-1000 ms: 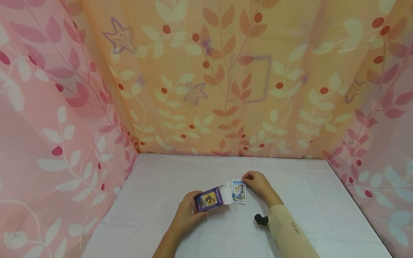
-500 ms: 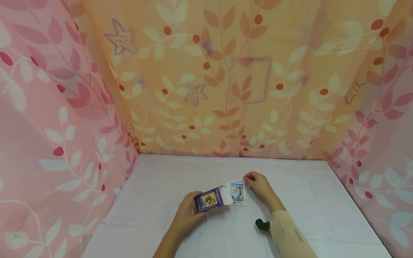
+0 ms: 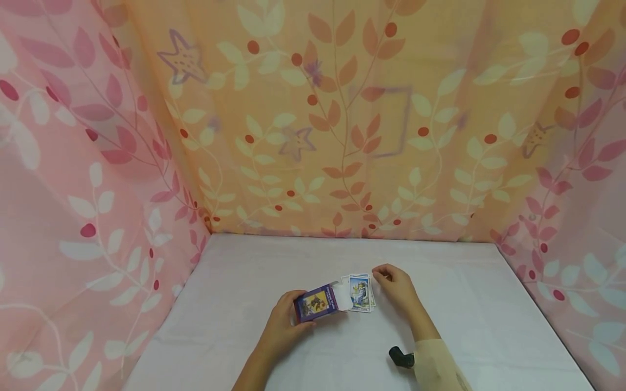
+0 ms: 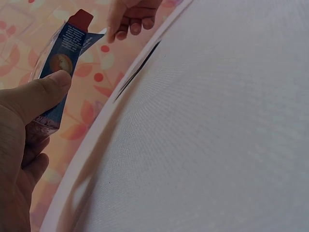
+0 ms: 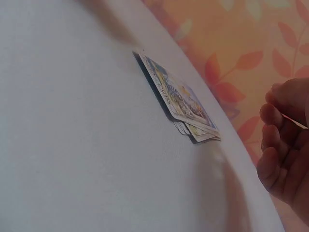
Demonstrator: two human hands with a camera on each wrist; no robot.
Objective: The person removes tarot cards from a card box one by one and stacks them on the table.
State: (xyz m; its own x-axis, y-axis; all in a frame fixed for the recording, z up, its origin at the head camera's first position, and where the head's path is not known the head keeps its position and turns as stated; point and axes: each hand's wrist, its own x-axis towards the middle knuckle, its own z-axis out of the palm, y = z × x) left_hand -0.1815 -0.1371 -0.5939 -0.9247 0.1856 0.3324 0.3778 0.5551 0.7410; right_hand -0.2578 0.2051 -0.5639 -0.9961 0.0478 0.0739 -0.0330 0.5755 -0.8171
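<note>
A purple card box (image 3: 315, 303) with a yellow picture lies in the grip of my left hand (image 3: 283, 323). Its white end flap (image 3: 344, 296) stands out towards a small stack of picture cards (image 3: 360, 293) on the table. In the left wrist view the thumb presses the side of the box (image 4: 67, 46), and a red flap (image 4: 81, 19) sticks up from its end. Just right of the cards is my right hand (image 3: 398, 288), fingers loosely curled, no card visible in it. Seen from the right wrist, the stack (image 5: 178, 96) lies slightly fanned, apart from the fingers.
A white cloth covers the table (image 3: 235, 271). Leaf-patterned curtains (image 3: 342, 136) rise behind it and at both sides. A black device (image 3: 402, 357) sits at the right wrist, by the beige sleeve (image 3: 437, 364).
My right hand has drawn away from the top right corner of the cards, a little to the right and nearer. The stack shifted slightly. The left hand and box have stayed put.
</note>
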